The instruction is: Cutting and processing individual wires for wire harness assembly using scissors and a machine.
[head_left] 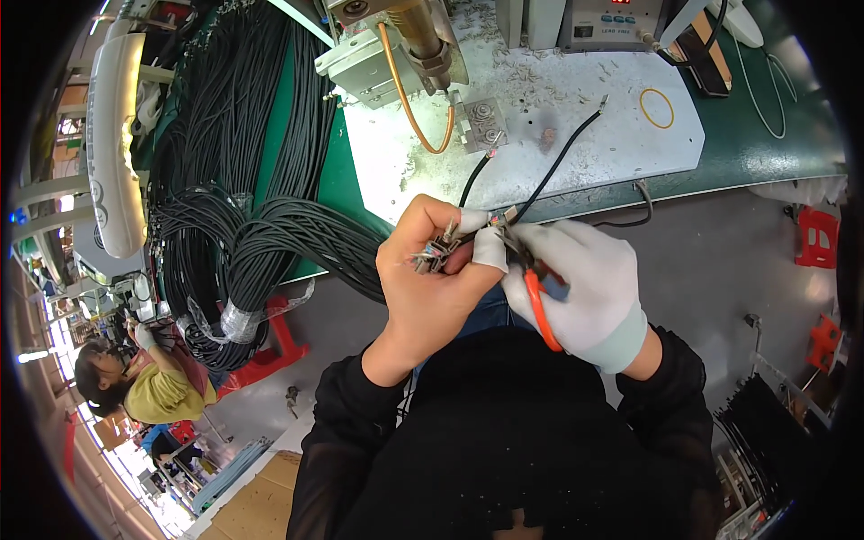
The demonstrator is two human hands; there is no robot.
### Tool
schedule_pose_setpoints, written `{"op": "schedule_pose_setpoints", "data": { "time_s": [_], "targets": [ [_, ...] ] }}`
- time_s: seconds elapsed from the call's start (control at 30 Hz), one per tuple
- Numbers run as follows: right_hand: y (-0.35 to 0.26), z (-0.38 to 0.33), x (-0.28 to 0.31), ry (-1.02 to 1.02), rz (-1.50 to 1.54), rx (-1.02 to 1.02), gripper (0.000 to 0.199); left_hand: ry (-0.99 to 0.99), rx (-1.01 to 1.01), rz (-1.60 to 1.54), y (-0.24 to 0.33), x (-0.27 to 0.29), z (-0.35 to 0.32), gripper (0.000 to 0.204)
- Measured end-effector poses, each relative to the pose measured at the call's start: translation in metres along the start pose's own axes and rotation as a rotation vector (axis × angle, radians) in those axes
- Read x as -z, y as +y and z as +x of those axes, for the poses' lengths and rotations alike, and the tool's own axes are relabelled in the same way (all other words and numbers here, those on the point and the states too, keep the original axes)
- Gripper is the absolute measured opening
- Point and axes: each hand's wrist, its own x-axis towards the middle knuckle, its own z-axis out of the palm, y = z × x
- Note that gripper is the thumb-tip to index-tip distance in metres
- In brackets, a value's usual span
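Observation:
My left hand (418, 283), bare but for white finger covers on the thumb and a fingertip, is closed round several black cable ends (432, 257) with small metal connectors and coloured wires. Between those fingertips one connector end (497, 220) is pinched. In a white glove, my right hand (594, 283) grips orange-handled hand cutters or pliers (543, 315). Their jaws meet the pinched connector, partly hidden by my fingers, so the exact tool kind is unclear. Two more black cables reach past my hands onto the white board: one long cable (560, 166) and one short cable (474, 178).
Scraps litter the white board (621, 148), under a press-like machine (423, 45) with an orange tube. Thick bundles of black cable (297, 229) hang over the green table at left. A control box (612, 25) and a yellow ring (657, 108) are at right; a person (162, 387) works far left.

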Motion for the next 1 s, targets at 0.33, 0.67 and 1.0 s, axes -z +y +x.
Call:
{"op": "schedule_pose_setpoints", "data": {
  "time_s": [0.33, 0.67, 1.0],
  "targets": [
    [0.005, 0.003, 0.009, -0.373, 0.321, -0.308, 0.018, -0.087, 0.112, -0.030, -0.006, 0.008, 0.007, 0.013],
    [0.026, 0.022, -0.005, -0.154, 0.304, -0.181, 0.021, -0.115, 0.446, -0.474, -0.024, 0.054, 0.034, 0.013],
    [0.039, 0.106, 0.000, -0.240, 0.530, -0.400, 0.032, -0.237, 0.474, -0.543, -0.025, 0.051, 0.100, 0.015]
  ]
}}
